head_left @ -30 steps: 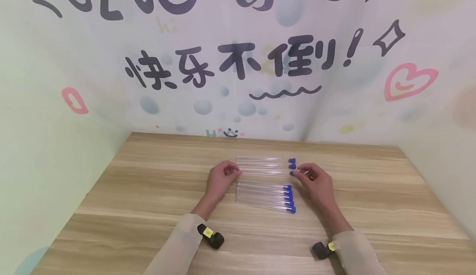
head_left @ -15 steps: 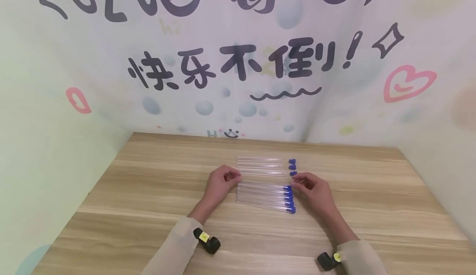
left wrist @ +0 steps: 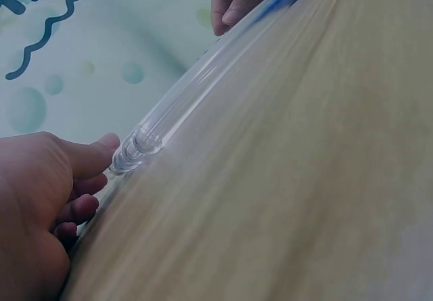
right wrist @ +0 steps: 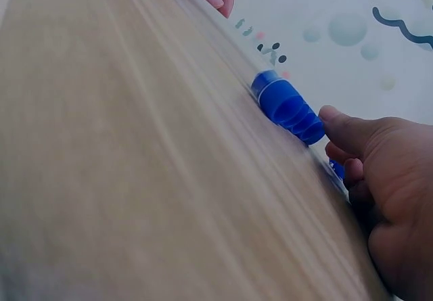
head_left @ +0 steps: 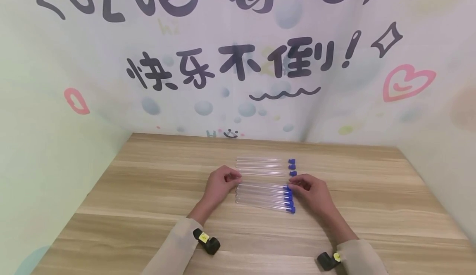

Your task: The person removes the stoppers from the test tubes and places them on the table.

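Several clear test tubes [head_left: 262, 195] with blue caps [head_left: 289, 198] lie side by side on the wooden table, caps to the right. My left hand [head_left: 220, 184] is at their rounded left ends; in the left wrist view its thumb tip [left wrist: 108, 141] is right at the tube ends [left wrist: 132, 153], fingers loosely bent. My right hand [head_left: 311, 190] is at the capped ends. In the right wrist view its thumb [right wrist: 338, 126] touches the end of the stack of caps [right wrist: 291, 108], and a gap shows between thumb and forefinger.
Behind this row lie 3 more tubes [head_left: 260, 166], with blue caps [head_left: 292, 167] apart from their right ends. The wooden table [head_left: 148, 176] runs back to a printed cloth wall [head_left: 238, 114]. A small black camera is on each wrist.
Both hands have come slightly nearer, from the far tubes and the third loose cap to the two ends of the capped row. The third cap now lies free of the right fingers.
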A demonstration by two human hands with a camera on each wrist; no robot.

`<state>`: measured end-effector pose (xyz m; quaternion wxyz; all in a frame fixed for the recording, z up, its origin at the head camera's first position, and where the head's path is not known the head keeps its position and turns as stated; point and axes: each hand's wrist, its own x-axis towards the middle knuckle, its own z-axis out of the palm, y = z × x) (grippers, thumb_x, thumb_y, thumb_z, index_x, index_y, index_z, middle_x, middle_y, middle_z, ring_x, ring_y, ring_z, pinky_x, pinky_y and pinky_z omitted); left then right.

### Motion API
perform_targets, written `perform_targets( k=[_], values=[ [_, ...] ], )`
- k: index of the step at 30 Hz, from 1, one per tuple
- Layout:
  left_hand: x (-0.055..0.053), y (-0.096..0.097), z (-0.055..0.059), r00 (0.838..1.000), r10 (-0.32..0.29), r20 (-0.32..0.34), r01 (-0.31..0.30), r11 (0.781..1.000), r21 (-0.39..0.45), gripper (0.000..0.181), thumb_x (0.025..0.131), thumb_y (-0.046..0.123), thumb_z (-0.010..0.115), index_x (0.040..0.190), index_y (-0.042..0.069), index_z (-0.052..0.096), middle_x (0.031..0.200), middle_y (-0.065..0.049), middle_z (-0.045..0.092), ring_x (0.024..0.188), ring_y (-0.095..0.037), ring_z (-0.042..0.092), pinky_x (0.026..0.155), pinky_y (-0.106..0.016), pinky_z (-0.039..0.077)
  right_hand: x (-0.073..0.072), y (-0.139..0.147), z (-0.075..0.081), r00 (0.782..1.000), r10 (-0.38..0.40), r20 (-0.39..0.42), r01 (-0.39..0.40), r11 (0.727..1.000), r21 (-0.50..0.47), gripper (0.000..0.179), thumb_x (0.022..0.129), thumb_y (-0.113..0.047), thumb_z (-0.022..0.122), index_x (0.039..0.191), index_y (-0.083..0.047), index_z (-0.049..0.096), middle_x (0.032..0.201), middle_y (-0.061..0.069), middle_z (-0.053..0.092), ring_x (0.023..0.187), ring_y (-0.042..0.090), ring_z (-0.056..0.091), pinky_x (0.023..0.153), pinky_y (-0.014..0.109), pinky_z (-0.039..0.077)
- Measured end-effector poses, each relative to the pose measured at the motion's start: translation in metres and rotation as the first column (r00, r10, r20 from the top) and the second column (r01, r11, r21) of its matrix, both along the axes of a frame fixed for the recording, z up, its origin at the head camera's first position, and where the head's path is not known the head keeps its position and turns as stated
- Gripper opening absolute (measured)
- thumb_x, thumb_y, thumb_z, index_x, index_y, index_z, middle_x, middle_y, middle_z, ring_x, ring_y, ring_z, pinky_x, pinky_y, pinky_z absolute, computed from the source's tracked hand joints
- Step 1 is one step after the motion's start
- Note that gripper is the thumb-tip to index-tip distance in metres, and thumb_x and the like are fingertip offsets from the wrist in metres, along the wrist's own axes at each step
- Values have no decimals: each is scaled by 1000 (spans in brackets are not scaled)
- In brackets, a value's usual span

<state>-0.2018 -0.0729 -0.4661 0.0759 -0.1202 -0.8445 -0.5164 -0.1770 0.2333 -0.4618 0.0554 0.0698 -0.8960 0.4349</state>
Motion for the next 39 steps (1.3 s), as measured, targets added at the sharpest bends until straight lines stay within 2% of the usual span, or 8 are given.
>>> perform_targets(
  k=[9, 20, 30, 35, 39],
  values=[
    [-2, -2, 0, 999, -48, 15, 48, 999, -11, 13, 79, 15, 79, 91, 14, 73, 76, 7, 59, 68, -13, 50, 60, -26, 42, -2, 1, -1, 999, 16, -30, -15, 1000, 24, 18, 85, -26, 73, 102, -19, 71, 87, -6, 66, 75, 16, 55, 65, 25, 44],
    [-4, -4, -1, 997, -71, 33, 71, 997, -17, 15, 78, 13, 79, 92, 13, 74, 79, 7, 62, 69, -13, 52, 61, -26, 43, -4, 1, -3, 997, 47, -60, -44, 997, 58, 18, 85, -16, 74, 103, -17, 71, 87, -7, 66, 73, 16, 54, 63, 25, 44],
    [-6, -3, 1, 997, -78, 18, 80, 993, -84, 14, 79, 11, 78, 93, 10, 75, 78, 7, 59, 70, -11, 52, 62, -25, 45, -7, 2, -3, 989, 85, -121, -72, 992, 108, 19, 83, -12, 75, 100, -16, 72, 83, -7, 61, 71, 14, 51, 60, 25, 42],
    [-4, -2, 1, 997, -74, 8, 74, 996, -51, 14, 80, 14, 78, 93, 12, 74, 78, 7, 60, 71, -12, 53, 63, -26, 45, -5, 2, -3, 991, 77, -105, -70, 995, 77, 17, 88, -16, 71, 104, -17, 69, 87, -6, 64, 72, 14, 54, 63, 26, 44],
    [-2, -1, 2, 997, -73, 29, 72, 997, 8, 15, 82, 17, 76, 96, 14, 74, 80, 6, 63, 71, -12, 55, 64, -27, 47, -3, 1, -2, 991, 75, -113, -76, 997, -2, 16, 93, -19, 64, 109, -16, 66, 88, -2, 64, 70, 15, 55, 62, 26, 45]
  ],
)
